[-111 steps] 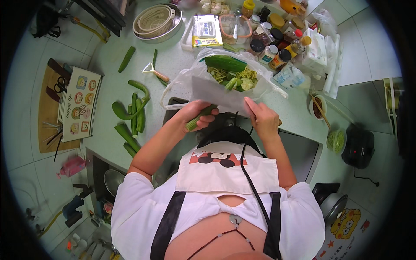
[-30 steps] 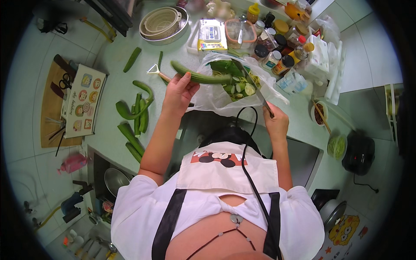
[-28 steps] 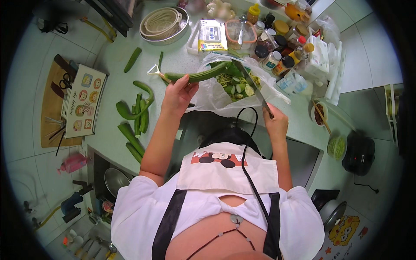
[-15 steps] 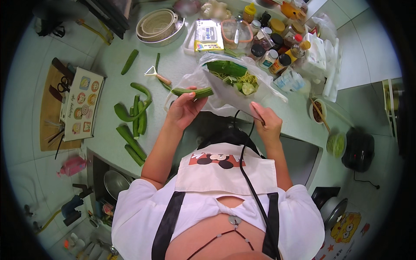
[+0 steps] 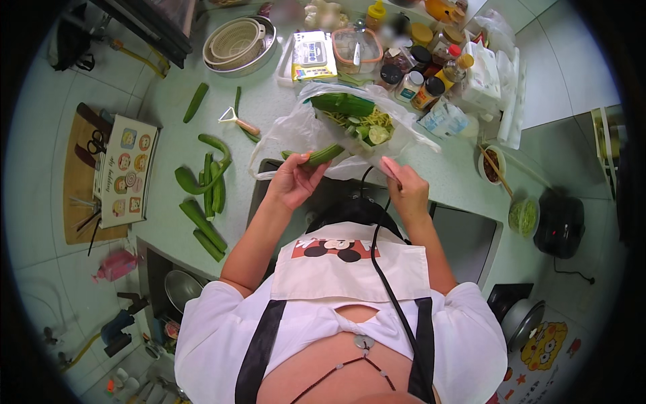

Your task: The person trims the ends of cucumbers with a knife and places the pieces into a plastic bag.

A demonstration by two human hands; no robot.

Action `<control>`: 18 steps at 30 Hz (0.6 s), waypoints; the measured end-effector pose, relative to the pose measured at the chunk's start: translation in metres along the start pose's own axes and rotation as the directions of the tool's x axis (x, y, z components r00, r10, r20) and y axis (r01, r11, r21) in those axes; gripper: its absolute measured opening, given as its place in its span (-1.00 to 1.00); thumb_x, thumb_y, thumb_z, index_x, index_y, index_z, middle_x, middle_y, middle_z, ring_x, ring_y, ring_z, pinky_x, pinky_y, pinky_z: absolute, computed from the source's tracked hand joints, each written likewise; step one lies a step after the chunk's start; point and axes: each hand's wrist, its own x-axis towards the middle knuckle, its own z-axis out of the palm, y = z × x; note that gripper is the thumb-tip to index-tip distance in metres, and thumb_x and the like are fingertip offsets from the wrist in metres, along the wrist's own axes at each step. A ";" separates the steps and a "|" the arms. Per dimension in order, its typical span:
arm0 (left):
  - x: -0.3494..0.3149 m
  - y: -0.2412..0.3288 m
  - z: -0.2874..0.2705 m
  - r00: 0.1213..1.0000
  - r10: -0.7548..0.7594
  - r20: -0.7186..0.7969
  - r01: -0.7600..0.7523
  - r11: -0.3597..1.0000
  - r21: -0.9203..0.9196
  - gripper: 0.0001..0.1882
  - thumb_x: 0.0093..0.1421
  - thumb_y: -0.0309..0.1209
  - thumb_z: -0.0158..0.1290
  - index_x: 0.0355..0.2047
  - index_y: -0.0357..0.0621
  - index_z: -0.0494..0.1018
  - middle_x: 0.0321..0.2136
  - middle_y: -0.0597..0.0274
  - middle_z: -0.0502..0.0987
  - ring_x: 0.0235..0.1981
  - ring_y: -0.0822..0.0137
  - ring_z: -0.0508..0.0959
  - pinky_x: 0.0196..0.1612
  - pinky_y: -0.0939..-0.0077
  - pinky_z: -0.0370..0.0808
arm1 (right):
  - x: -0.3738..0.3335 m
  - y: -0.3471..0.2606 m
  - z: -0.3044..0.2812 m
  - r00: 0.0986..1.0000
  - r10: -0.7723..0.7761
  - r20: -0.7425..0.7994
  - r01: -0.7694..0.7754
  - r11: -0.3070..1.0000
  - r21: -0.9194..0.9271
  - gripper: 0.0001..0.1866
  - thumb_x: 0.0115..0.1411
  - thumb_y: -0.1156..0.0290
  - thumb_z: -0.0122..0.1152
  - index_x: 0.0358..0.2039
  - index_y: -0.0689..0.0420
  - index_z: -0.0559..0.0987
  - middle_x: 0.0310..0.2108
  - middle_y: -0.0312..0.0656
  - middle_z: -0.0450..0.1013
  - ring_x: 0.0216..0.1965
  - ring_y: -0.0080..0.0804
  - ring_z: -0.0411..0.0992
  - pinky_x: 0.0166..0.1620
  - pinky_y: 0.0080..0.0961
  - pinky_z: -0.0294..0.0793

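Note:
My left hand (image 5: pixel 296 182) is closed on one end of a green gourd (image 5: pixel 321 156), whose other end points right, toward the bag. My right hand (image 5: pixel 406 187) grips a kitchen knife (image 5: pixel 358 144); its broad blade slants up and left across the bag and looks partly blurred. Beneath and beyond both hands lies an open white plastic bag (image 5: pixel 274 139). Inside it are a large dark green piece (image 5: pixel 343 104), thin yellow-green shreds (image 5: pixel 377 120) and pale cut chunks (image 5: pixel 378 135). The blade's tip lies near the chunks, close to the gourd's free end.
Several green gourds (image 5: pixel 202 225) lie to the left, beside a peeler (image 5: pixel 241 122). Strainer bowls (image 5: pixel 235 42), a wipes packet (image 5: pixel 313 55) and seasoning jars (image 5: pixel 409 86) line the back. A knife holder (image 5: pixel 125 171) stands at far left. A dark cable (image 5: pixel 385 269) hangs before me.
The gourd piece in my left hand looks shorter, and that hand has shifted right and slightly down. My right hand and the knife have moved slightly; the view has shifted a little.

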 end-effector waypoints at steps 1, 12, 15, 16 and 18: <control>0.001 0.004 -0.002 1.000 0.006 0.018 -0.006 1.000 0.012 -0.80 0.01 -0.58 0.04 -0.31 -0.33 0.37 -0.24 -0.03 0.48 -0.12 0.05 0.48 0.01 0.33 0.47 | -0.002 0.013 0.002 0.997 0.058 0.041 -0.057 0.998 -0.020 -0.76 0.02 0.46 0.19 -0.24 -0.03 0.57 -0.60 -0.14 0.40 -0.59 -0.17 0.38 -0.51 -0.40 0.37; 0.001 0.013 -0.003 0.978 0.208 0.021 -0.209 0.975 0.080 -0.81 0.01 -0.56 0.02 -0.31 -0.21 0.38 -0.23 -0.01 0.49 -0.14 0.16 0.48 0.00 0.32 0.44 | 0.004 0.037 -0.005 0.988 0.141 0.062 -0.141 0.990 -0.003 -0.80 0.06 0.33 0.16 -0.26 -0.01 0.58 -0.50 -0.11 0.46 -0.49 -0.12 0.43 -0.42 -0.38 0.40; -0.013 0.026 -0.002 0.914 0.400 0.060 -0.405 0.901 0.156 -0.84 0.04 -0.53 0.01 -0.31 -0.19 0.38 -0.26 0.02 0.50 -0.21 0.21 0.52 -0.11 0.36 0.50 | 0.002 0.032 -0.009 0.973 0.200 0.118 -0.188 0.976 -0.108 -0.81 0.05 0.36 0.17 -0.28 0.01 0.58 -0.49 -0.14 0.47 -0.53 -0.19 0.42 -0.44 -0.42 0.40; -0.018 0.033 -0.006 0.862 0.501 0.079 -0.506 0.837 0.210 -0.85 0.06 -0.51 0.01 -0.31 -0.18 0.38 -0.28 0.04 0.51 -0.24 0.23 0.53 -0.16 0.37 0.51 | 0.002 0.028 -0.008 0.977 0.186 0.108 -0.176 0.980 -0.094 -0.82 0.04 0.37 0.18 -0.29 0.00 0.58 -0.50 -0.15 0.47 -0.54 -0.22 0.41 -0.46 -0.43 0.39; -0.028 0.048 -0.020 0.753 0.657 0.032 -0.642 0.723 0.255 -0.86 0.09 -0.47 0.01 -0.31 -0.16 0.37 -0.31 0.08 0.52 -0.31 0.27 0.55 -0.24 0.39 0.54 | 0.002 0.020 -0.004 0.983 0.163 0.089 -0.157 0.985 -0.067 -0.82 0.03 0.39 0.20 -0.30 -0.01 0.58 -0.51 -0.18 0.46 -0.58 -0.28 0.40 -0.48 -0.47 0.38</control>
